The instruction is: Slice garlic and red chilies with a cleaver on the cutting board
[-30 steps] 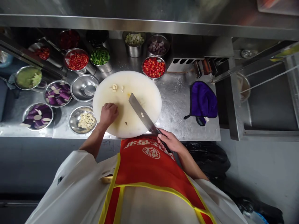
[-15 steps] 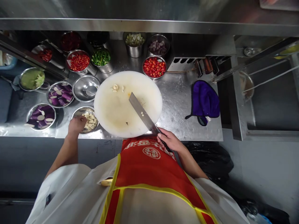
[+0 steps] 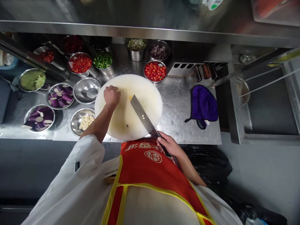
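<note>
Our left grip [image 3: 112, 96] has shifted work from the near-left round steel bowl [image 3: 75, 123] of pale garlic cloves [image 3: 86, 121] to the round white board [image 3: 131, 126] — its hold we cannot tell; our right grip [image 3: 169, 144] grasps the black-handled steel knife [image 3: 147, 123] over it.

White board [image 3: 150, 97], black-handled knife [image 3: 145, 119], red apron [image 3: 140, 168] (yellow-edged), purple cloth [image 3: 204, 103]

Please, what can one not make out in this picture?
In the head view:
What the left hand may hold: its back hides it.
Part of the knife handle: the right hand covers it.
Contents of the dark pot: shadow below the shelf.
Box: cut off by the right edge.
</note>
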`<state>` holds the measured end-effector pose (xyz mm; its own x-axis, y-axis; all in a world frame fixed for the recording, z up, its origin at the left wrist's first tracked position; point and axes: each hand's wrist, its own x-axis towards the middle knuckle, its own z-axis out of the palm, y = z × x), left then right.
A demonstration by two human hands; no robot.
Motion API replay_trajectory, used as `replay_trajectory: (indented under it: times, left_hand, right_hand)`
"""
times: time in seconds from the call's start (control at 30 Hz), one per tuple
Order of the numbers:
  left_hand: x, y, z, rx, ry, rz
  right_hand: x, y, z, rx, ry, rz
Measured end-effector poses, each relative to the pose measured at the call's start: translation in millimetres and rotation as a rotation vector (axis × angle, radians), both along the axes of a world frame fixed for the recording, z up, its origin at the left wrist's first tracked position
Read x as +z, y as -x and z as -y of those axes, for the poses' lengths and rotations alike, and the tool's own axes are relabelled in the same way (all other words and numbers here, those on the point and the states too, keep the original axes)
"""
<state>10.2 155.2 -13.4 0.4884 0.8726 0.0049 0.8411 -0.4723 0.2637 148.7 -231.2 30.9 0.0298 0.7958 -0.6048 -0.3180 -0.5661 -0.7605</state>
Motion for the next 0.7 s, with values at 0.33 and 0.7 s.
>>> replay_trajectory:
  times: [0.33,0.7]
  left_hand:
    - [-5.4,28.8,80.0,-0.278,0.139,0.042]
    - [17.7,40.0,62.0,-0.665,0.257,0.084]
  right_hand:
    - [1.3,-3.8,-2.2,-0.029,0.018,-0.044]
    - [2.8,-2.0,-2.7,-0.014,0.019,-0.031]
